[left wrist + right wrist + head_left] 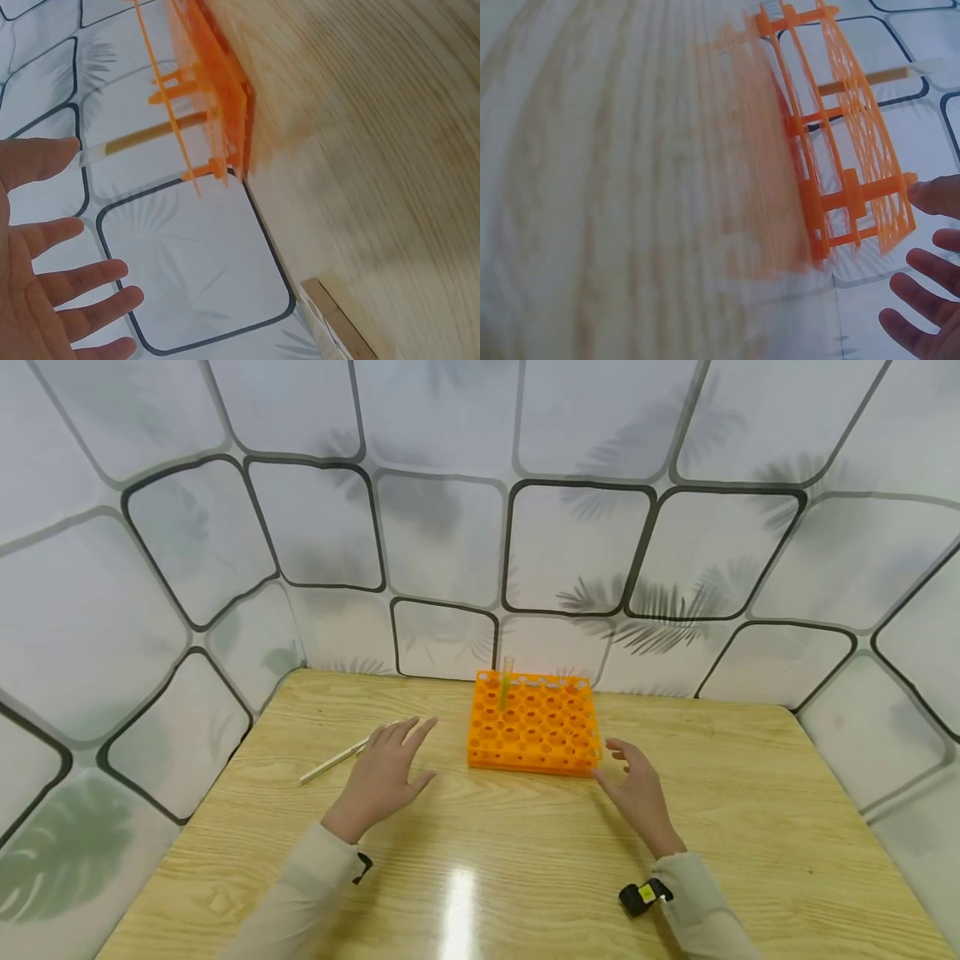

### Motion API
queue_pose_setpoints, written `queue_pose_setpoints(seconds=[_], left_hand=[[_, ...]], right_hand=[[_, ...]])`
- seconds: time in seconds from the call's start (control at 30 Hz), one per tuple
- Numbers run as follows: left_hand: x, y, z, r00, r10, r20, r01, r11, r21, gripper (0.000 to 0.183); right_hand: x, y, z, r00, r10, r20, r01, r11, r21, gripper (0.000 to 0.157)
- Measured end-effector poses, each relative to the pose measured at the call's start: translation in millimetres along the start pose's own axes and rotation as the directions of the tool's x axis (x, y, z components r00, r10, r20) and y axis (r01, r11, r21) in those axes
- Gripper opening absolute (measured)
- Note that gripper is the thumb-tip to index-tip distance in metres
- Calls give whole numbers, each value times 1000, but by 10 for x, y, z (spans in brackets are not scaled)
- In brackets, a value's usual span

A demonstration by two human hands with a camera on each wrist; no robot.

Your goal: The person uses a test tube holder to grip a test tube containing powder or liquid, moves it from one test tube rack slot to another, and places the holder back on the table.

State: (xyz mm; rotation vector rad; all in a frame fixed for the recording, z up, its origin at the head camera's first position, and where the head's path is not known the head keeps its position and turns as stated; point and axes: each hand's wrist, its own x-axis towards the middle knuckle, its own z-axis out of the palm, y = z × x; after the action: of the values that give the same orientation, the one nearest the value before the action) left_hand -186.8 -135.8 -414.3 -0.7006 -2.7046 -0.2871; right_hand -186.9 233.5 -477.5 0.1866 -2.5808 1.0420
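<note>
An orange test tube rack (534,727) with rows of round holes stands on the table. One clear test tube (507,672) with yellow liquid is upright in its back left part; the tube (142,138) also shows in the left wrist view. My left hand (384,777) is held left of the rack, fingers spread and holding nothing. Partly behind that hand lies a thin white stick (330,763). At the rack's near right corner is my right hand (637,789), empty, fingers loosely bent. In the right wrist view its thumb overlaps the rack's edge (911,184).
The wooden table (510,835) carries the rack and the stick. Patterned white cloth (442,543) stands as a wall behind the table and along both sides. Both wrists wear black straps, the right one with a small black device (637,900).
</note>
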Motion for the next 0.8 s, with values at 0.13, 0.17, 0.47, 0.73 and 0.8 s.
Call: queue_pose_setpoints(seconds=[0.13, 0.17, 0.47, 0.73, 0.8], left_hand=[[-26, -83, -14, 1000, -13, 15, 13, 1000, 11, 70], [-33, -103, -20, 1000, -16, 18, 16, 1000, 9, 70], [-91, -282, -29, 999, -41, 14, 41, 999, 25, 68], [-112, -436, -38, 998, -65, 0, 65, 997, 38, 66], [-115, -471, -48, 998, -70, 4, 70, 997, 44, 66]], right_hand=[[6, 39, -1, 999, 48, 19, -49, 997, 60, 50], [9, 50, 0, 998, 58, 25, -59, 995, 74, 49], [46, 146, 11, 986, 142, 87, -154, 976, 155, 34], [97, 266, 38, 961, 212, 180, -248, 945, 212, 33], [113, 286, 42, 951, 234, 202, -278, 933, 230, 35]])
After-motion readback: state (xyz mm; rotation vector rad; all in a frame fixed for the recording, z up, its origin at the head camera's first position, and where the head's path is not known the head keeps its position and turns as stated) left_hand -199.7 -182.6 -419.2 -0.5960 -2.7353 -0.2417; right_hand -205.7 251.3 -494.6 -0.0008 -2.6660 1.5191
